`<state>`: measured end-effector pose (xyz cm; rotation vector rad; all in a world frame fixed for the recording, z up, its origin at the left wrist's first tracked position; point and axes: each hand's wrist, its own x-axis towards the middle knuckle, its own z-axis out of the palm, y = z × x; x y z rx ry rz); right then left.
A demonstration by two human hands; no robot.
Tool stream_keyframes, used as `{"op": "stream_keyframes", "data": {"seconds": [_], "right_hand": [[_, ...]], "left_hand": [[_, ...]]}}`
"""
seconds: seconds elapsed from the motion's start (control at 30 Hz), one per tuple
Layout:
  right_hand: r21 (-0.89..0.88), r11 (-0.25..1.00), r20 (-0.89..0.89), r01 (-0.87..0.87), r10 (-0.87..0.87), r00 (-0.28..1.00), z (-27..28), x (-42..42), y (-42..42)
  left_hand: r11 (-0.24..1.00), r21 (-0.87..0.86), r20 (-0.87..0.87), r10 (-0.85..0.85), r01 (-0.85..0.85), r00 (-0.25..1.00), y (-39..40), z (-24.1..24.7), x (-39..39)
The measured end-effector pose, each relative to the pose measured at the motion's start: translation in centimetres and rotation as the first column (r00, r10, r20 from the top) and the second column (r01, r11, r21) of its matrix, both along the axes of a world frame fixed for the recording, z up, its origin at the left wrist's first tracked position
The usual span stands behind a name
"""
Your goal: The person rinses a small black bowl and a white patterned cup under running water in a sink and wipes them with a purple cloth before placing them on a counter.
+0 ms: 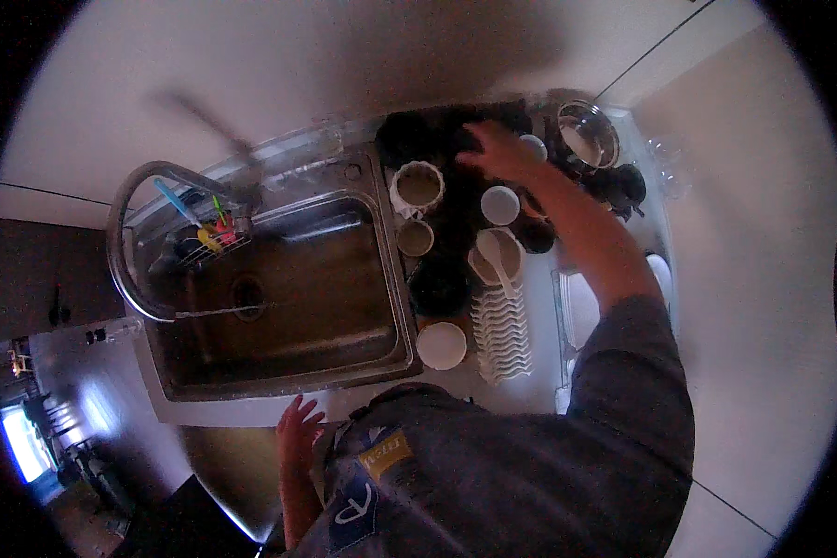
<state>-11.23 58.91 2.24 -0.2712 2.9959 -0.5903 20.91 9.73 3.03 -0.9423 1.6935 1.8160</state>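
My right hand (495, 152) reaches over dark cookware (408, 139) at the back of the counter, right of the sink. Shadow hides whether its fingers grip anything. A small white cup (533, 148) is beside that wrist, and a white round bowl (500, 205) sits nearer to me. My left hand (298, 424) hangs at the counter's front edge, fingers apart and holding nothing. Before it lies a steel sink (399, 314). From the arched faucet (117, 230) a thin stream of water (220, 311) runs towards the drain (249, 296).
A wire caddy (216, 252) with colourful brushes and sponges hangs in the sink's back left. Right of the sink are a white wavy dish rack (502, 342), a white spoon (499, 265) on a bowl, a white lid or bowl (441, 346), and a glass-like bowl (589, 134).
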Motion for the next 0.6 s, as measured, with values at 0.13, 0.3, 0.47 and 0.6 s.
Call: {"op": "stream_keyframes", "data": {"seconds": [0.13,0.3,0.47,0.6], "right_hand": [[0.22,0.975,0.07,-0.002,-0.014,0.997,1.0,-0.6,4.4],[0.565,0.812,0.147,-0.143,0.07,0.987,-1.7,-0.3,2.9],[0.679,0.72,0.08,-0.144,0.121,0.989,-2.6,-1.2,0.9],[0.663,0.744,0.1,-0.085,0.024,0.995,-4.2,-2.0,1.1]], "left_hand": [[0.989,0.073,0.085,0.119,-0.126,0.989,-0.3,-0.6,-0.8],[0.982,0.098,0.118,0.147,-0.159,0.982,0.9,-0.2,-1.6],[0.987,0.055,0.096,0.146,-0.152,0.985,0.8,-0.1,-1.0],[0.985,0.02,0.107,0.169,-0.172,0.98,0.5,0.3,-0.7]]}}
